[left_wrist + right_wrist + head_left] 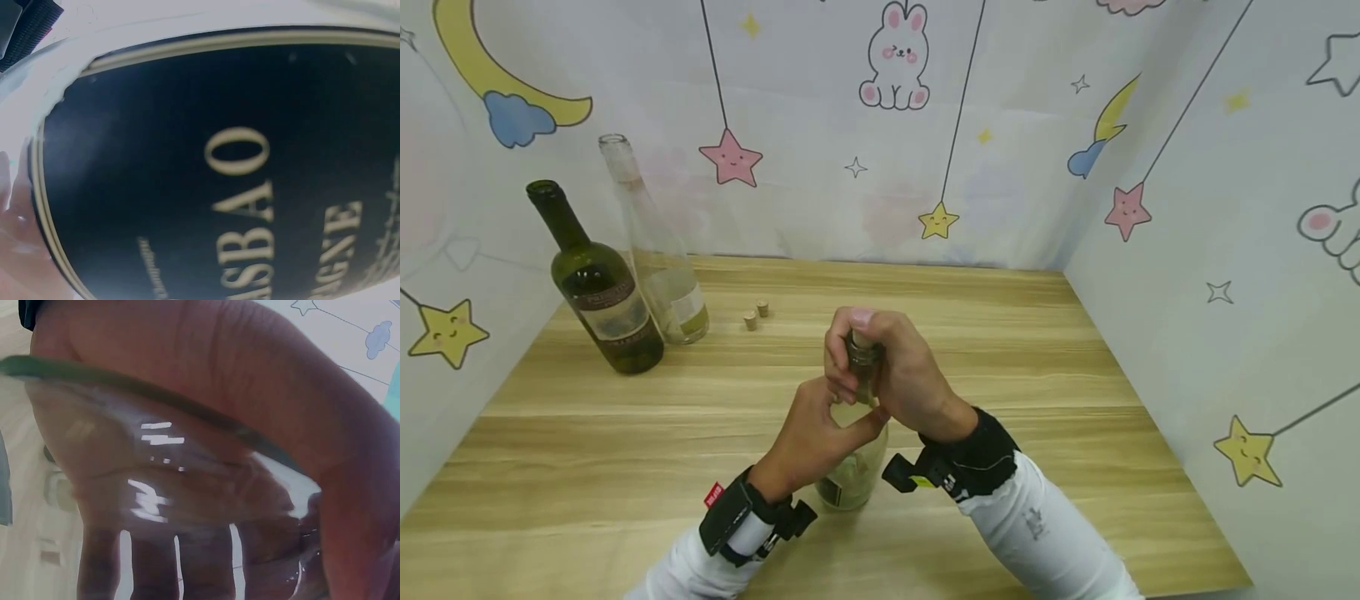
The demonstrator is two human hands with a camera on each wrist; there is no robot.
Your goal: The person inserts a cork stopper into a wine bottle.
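A pale clear glass bottle (859, 471) stands upright at the front middle of the table. My left hand (820, 437) grips it below the neck, thumb and fingers around the glass. Around the neck curls my right hand (910, 375), its thumb at the top beside a cork (861, 338) in the mouth. How deep the cork sits is hard to see. A dark label (175, 144) with gold lettering fills the left wrist view. The right wrist view shows the right hand (206, 469) through the glass, close up.
To the left stand a green wine bottle (602, 296) and a clear bottle (666, 275) with a white label, both without a visible cork. Two small corks (750, 320) stand near them on the wooden table (1000, 333). Patterned cloth walls (820, 192) enclose the back and sides.
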